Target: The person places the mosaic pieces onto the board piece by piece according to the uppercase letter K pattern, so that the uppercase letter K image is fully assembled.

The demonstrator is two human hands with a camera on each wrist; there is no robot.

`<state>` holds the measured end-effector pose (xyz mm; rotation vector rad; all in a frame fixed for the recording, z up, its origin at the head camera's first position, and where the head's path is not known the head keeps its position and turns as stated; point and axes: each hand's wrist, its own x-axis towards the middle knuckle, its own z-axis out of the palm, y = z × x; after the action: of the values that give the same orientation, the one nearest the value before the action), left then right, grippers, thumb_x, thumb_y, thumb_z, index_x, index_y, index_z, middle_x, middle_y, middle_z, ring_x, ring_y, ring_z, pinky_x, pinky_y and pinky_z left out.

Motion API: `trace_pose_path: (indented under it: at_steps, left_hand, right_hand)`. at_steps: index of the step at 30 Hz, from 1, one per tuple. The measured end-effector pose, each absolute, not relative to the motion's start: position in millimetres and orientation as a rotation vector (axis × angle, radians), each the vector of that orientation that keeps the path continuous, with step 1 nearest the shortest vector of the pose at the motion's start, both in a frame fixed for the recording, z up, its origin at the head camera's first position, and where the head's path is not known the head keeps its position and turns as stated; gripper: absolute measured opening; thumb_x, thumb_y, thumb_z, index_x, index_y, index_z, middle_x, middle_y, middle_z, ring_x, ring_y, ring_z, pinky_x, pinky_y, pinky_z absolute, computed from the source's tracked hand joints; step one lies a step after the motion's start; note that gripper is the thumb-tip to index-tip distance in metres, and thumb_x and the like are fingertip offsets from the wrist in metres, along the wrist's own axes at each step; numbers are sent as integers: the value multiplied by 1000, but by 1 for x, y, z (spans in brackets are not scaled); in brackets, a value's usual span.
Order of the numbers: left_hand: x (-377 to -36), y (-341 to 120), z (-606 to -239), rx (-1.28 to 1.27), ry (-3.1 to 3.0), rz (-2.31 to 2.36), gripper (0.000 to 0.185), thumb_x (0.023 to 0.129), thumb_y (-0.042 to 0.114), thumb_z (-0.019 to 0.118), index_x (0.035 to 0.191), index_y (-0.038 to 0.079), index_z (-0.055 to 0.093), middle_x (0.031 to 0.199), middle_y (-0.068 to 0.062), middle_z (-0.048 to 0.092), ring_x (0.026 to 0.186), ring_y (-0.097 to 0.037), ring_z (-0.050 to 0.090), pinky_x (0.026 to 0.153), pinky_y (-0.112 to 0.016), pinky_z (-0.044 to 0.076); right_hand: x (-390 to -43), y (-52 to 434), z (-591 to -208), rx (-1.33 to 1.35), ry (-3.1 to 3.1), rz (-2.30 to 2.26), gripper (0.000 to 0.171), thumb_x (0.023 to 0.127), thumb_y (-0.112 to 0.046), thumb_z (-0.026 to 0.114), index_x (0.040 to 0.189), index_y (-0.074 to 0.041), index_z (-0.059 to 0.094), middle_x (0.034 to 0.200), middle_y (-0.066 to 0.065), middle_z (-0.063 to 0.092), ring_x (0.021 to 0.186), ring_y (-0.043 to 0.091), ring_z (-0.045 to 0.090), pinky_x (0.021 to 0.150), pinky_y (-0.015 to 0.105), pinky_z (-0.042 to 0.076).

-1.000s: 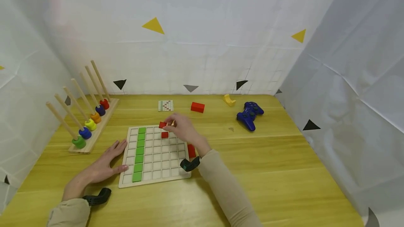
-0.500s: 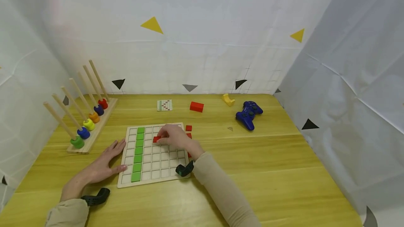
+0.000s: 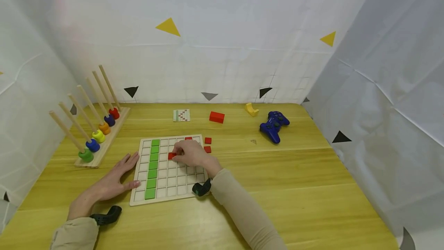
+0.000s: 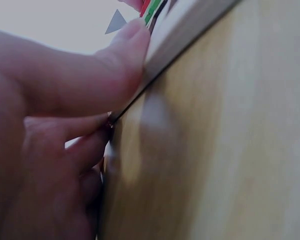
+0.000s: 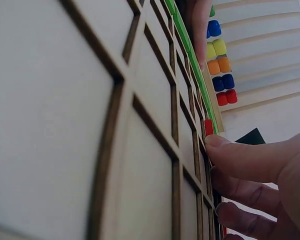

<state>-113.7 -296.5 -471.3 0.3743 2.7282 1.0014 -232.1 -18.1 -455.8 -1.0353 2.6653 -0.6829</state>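
Observation:
A wooden grid board (image 3: pixel 180 192) lies on the table with a column of green tiles (image 3: pixel 152 167) near its left side. My right hand (image 3: pixel 189 153) rests over the board's upper middle, its fingertips pinching a small red tile (image 3: pixel 171 156) that sits down in a cell. In the right wrist view a fingertip touches that red tile (image 5: pixel 208 127). Another red tile (image 3: pixel 188 138) lies in the board's top row. My left hand (image 3: pixel 116 178) lies flat on the table, its thumb (image 4: pixel 90 75) pressed against the board's left edge (image 4: pixel 190 25).
Two loose red tiles (image 3: pixel 207 144) lie just right of the board. Behind it are a pattern card (image 3: pixel 182 115), a red block (image 3: pixel 216 117), a yellow piece (image 3: pixel 252 109) and a blue game controller (image 3: pixel 274 124). A peg rack with coloured rings (image 3: pixel 98 136) stands at the left. White sheets wall the table.
My right hand carried the red tile from above the board's top row down and left into a cell in the upper middle. The left hand has stayed put.

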Motion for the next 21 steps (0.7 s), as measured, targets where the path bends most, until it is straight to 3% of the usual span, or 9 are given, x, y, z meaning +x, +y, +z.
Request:
trace_pose_path:
  at_steps: [9, 21]
  left_hand:
    - [-114, -296, -471, 381, 2730, 998, 95, 91, 41, 71, 160, 4, 17, 164, -28, 8, 149, -53, 2, 111, -75, 6]
    - [-114, -297, -472, 392, 2734, 1006, 95, 91, 41, 71, 160, 4, 17, 164, -28, 8, 150, -52, 1, 113, -73, 5]
  right_hand:
    - [-233, -17, -457, -1028, 2673, -704, 12, 92, -27, 73, 102, -20, 71, 80, -13, 63, 75, 5, 55, 68, 18, 42]
    - [-233, -17, -458, -983, 2657, -734, 17, 92, -27, 74, 107, -20, 70, 79, -11, 60, 74, 6, 54, 70, 18, 43]
